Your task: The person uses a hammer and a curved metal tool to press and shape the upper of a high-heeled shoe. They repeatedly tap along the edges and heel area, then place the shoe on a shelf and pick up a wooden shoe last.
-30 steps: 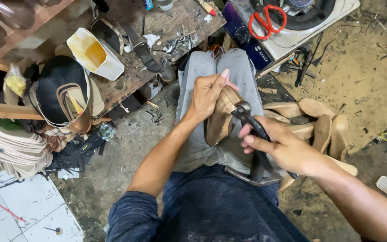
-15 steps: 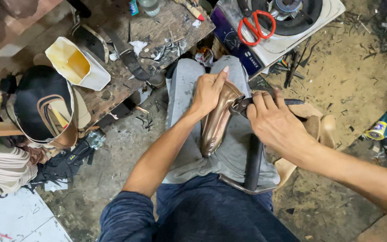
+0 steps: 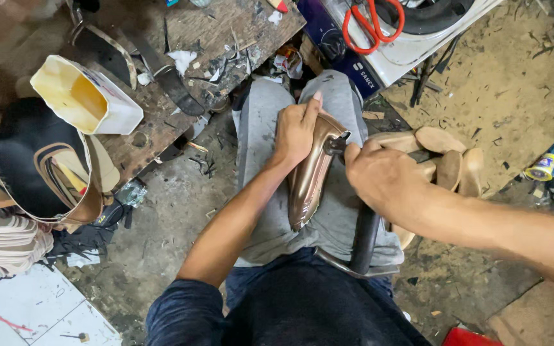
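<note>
A shiny bronze shoe [image 3: 309, 176] lies on my lap over grey trousers, toe pointing toward me. My left hand [image 3: 295, 131] grips its heel end from the left, thumb stretched along the top. My right hand [image 3: 383, 176] is closed around a dark metal tool whose head [image 3: 336, 145] touches the shoe's right side near the heel. A dark metal stand [image 3: 363, 240] rises between my legs under that hand.
Several tan shoe soles [image 3: 447, 150] lie on the dirt floor to the right. A wooden bench [image 3: 226, 45] at the top holds scraps and straps. A white cut jug [image 3: 84, 99], red scissors [image 3: 373, 25] and a black bag of shoe parts [image 3: 27, 166] surround me.
The shoe has settled lower on my lap and my right hand has come in against its heel side with the tool. My view has shifted closer.
</note>
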Action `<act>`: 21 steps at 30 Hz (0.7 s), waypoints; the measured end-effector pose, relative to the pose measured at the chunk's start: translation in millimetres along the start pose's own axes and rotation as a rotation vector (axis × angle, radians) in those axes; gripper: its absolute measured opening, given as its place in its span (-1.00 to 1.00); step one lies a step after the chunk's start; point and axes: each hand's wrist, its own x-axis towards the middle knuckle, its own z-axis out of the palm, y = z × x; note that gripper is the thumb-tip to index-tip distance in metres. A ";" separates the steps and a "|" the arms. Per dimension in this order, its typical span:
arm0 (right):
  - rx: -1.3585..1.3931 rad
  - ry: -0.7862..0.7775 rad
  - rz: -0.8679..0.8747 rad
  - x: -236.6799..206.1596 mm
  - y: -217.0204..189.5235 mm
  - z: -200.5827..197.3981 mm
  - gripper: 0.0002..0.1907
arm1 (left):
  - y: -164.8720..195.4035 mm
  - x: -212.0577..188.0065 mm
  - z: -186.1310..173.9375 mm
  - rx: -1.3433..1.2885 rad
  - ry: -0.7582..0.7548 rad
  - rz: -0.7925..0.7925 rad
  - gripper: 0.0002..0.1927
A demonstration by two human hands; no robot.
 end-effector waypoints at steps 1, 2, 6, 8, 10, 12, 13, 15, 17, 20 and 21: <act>0.009 -0.041 -0.015 4.8 1.8 -1.8 -0.77 | -0.8 2.3 0.2 0.018 0.005 -0.012 -0.42; 0.018 -0.081 -0.033 8.2 5.1 -4.6 -0.78 | -1.0 4.2 -0.4 0.038 0.012 -0.025 -0.42; 0.038 -0.024 -0.157 8.2 23.3 -17.2 -0.73 | 2.4 7.4 -8.2 0.013 -0.028 -0.048 -0.40; 0.110 0.011 -0.149 2.3 31.8 -21.3 -0.77 | 4.3 5.1 -12.0 0.002 -0.032 -0.010 -0.41; 0.144 0.026 -0.164 -3.1 35.5 -22.0 -0.78 | 4.3 2.0 -14.3 -0.023 -0.038 -0.008 -0.41; 0.149 0.018 -0.181 -6.3 34.8 -19.9 -0.76 | 2.6 -0.8 -13.2 -0.060 -0.067 -0.036 -0.41; 0.178 0.025 -0.166 -5.8 33.0 -18.0 -0.75 | 1.3 -1.7 -11.8 -0.055 -0.067 -0.032 -0.41; 0.234 0.041 -0.129 -2.3 28.3 -14.3 -0.73 | -1.2 -1.7 -7.7 -0.047 -0.072 -0.018 -0.42; 0.242 -0.082 -0.110 5.2 24.8 -11.6 -0.66 | -2.8 -0.9 -3.6 -0.055 -0.057 -0.034 -0.42; 0.267 -0.236 -0.092 16.4 23.5 -11.3 -0.64 | -2.0 1.3 -2.9 -0.072 -0.049 -0.061 -0.40; 0.268 -0.263 -0.090 18.0 24.7 -12.1 -0.65 | -0.9 2.2 -4.1 -0.074 -0.038 -0.053 -0.40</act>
